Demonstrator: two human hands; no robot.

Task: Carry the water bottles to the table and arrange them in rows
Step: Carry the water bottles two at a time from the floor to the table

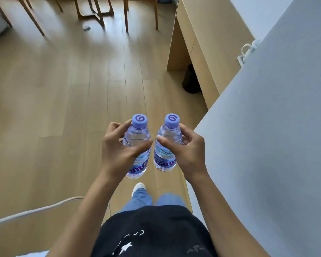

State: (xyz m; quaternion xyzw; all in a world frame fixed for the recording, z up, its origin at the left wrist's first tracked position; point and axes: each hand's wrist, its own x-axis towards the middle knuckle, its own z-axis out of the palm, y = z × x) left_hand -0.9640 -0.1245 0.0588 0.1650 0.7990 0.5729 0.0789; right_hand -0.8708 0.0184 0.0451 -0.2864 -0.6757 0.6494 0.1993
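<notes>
Two clear water bottles carry readable marks. The left bottle [137,145] has a lilac cap [139,120] with a dark purple spiral logo, and its label shows purple letters, partly hidden by the left hand [119,147], reading roughly "ant". The right bottle [166,145] has the same spiral on its cap [172,120], and its label reads roughly "Gant", the rest cut off.

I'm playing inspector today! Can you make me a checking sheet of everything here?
Surface: pale grey top at right, nothing seen on it.
Job's things: two water bottles, purple caps, upright, apart; left bottle, right bottle.
Clutter: small crumpled scrap on the floor.
Hands: left hand grips the left bottle; right hand grips the right bottle.
Cables: white cable along the floor.
Surroundings: wooden floor, chair legs, wooden desk.
</notes>
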